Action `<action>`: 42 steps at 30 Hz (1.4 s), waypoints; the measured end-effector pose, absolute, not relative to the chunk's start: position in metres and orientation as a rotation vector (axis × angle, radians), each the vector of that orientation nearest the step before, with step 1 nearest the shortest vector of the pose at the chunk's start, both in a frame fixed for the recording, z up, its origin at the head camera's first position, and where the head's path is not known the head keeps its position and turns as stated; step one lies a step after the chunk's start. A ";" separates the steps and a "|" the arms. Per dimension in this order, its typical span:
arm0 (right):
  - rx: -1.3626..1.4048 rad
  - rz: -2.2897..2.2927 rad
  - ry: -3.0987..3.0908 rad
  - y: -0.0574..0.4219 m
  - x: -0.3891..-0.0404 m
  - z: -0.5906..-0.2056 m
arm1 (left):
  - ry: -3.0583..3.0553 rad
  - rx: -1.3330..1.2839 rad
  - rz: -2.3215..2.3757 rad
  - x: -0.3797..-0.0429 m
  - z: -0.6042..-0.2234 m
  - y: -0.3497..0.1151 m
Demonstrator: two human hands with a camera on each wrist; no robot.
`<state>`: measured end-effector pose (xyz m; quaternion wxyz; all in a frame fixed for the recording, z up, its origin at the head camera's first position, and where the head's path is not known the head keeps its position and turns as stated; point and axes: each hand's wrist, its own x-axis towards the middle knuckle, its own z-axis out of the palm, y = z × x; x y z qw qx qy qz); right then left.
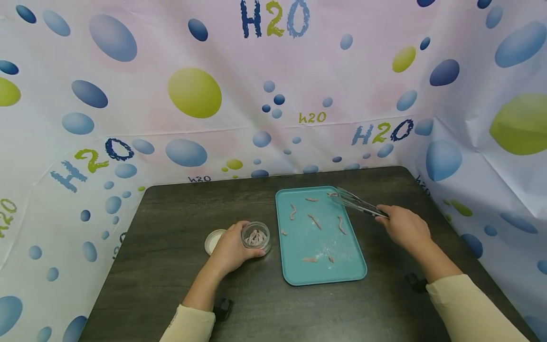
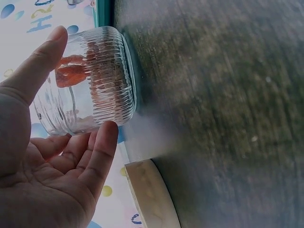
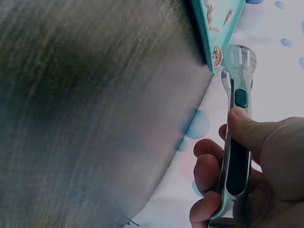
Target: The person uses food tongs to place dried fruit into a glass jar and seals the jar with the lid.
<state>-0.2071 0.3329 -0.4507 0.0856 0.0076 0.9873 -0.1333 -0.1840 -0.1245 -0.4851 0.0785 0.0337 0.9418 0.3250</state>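
Note:
A ribbed glass jar [image 1: 266, 247] stands on the table just left of the tray, with pale pinkish strips inside. My left hand [image 1: 231, 249] holds it, thumb on one side and fingers on the other; the left wrist view shows the jar [image 2: 109, 76] from the side. My right hand [image 1: 406, 229] grips metal tongs [image 1: 359, 204] with dark handle inlays. The tongs' heads reach over the far right corner of the turquoise tray [image 1: 299, 273], at a small curled strip [image 1: 332, 194]. In the right wrist view my thumb presses on the tongs [image 3: 238, 161].
Several thin pinkish strips [image 1: 314, 221] lie scattered on the tray, along with a whitish powdery patch [image 1: 331, 251]. A round pale lid [image 1: 211, 242] sits left of the jar, partly behind my left hand. The dark wooden table [image 1: 171, 228] meets a printed curtain [image 1: 239, 142] behind.

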 end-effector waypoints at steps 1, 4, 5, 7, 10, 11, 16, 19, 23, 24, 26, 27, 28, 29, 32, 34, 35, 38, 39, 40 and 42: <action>0.022 -0.394 2.947 0.331 -0.209 -0.450 | 2.819 0.100 0.973 -0.184 -0.485 -0.125; 0.025 -0.384 2.953 0.328 -0.213 -0.448 | 2.822 0.097 0.969 -0.184 -0.485 -0.125; 0.024 -0.376 2.953 0.327 -0.214 -0.447 | 2.824 0.097 0.966 -0.183 -0.485 -0.125; 0.019 -0.359 2.955 0.326 -0.216 -0.447 | 2.822 0.091 0.967 -0.183 -0.485 -0.125; 0.006 -0.335 2.960 0.325 -0.219 -0.446 | 2.821 0.085 0.967 -0.184 -0.485 -0.126; 0.001 -0.324 2.964 0.325 -0.220 -0.446 | 2.820 0.084 0.969 -0.184 -0.485 -0.126; -0.014 -0.286 2.989 0.324 -0.226 -0.447 | 2.817 0.081 0.975 -0.183 -0.487 -0.126; -0.014 -0.267 2.988 0.322 -0.228 -0.449 | 2.821 0.079 0.966 -0.183 -0.488 -0.126; -0.018 -0.242 2.990 0.320 -0.230 -0.451 | 2.822 0.079 0.958 -0.183 -0.488 -0.126; -0.023 -0.236 2.998 0.320 -0.230 -0.451 | 2.822 0.081 0.960 -0.183 -0.488 -0.126; -0.035 -0.226 3.021 0.319 -0.230 -0.451 | 2.823 0.083 0.963 -0.183 -0.488 -0.126; -0.040 -0.221 3.034 0.319 -0.231 -0.451 | 2.824 0.084 0.964 -0.183 -0.487 -0.126; -0.046 -0.217 3.047 0.318 -0.231 -0.451 | 2.823 0.084 0.968 -0.183 -0.487 -0.126; -0.051 -0.214 3.059 0.318 -0.231 -0.451 | 2.824 0.084 0.970 -0.184 -0.487 -0.126; -0.043 -0.211 3.068 0.316 -0.231 -0.451 | 2.828 0.085 0.972 -0.184 -0.487 -0.126; -0.030 -0.217 3.062 0.316 -0.230 -0.451 | 2.827 0.087 0.976 -0.184 -0.487 -0.126; -0.021 -0.222 3.058 0.316 -0.230 -0.451 | 2.829 0.088 0.975 -0.184 -0.487 -0.126; 0.005 -0.247 3.041 0.315 -0.228 -0.452 | 2.827 0.090 0.981 -0.184 -0.488 -0.125; 0.011 -0.258 3.034 0.315 -0.228 -0.453 | 2.825 0.089 0.984 -0.183 -0.488 -0.126; 0.017 -0.268 3.026 0.316 -0.227 -0.454 | 2.825 0.086 0.985 -0.183 -0.488 -0.126; 0.032 -0.293 3.005 0.316 -0.226 -0.455 | 2.822 0.082 0.986 -0.182 -0.488 -0.126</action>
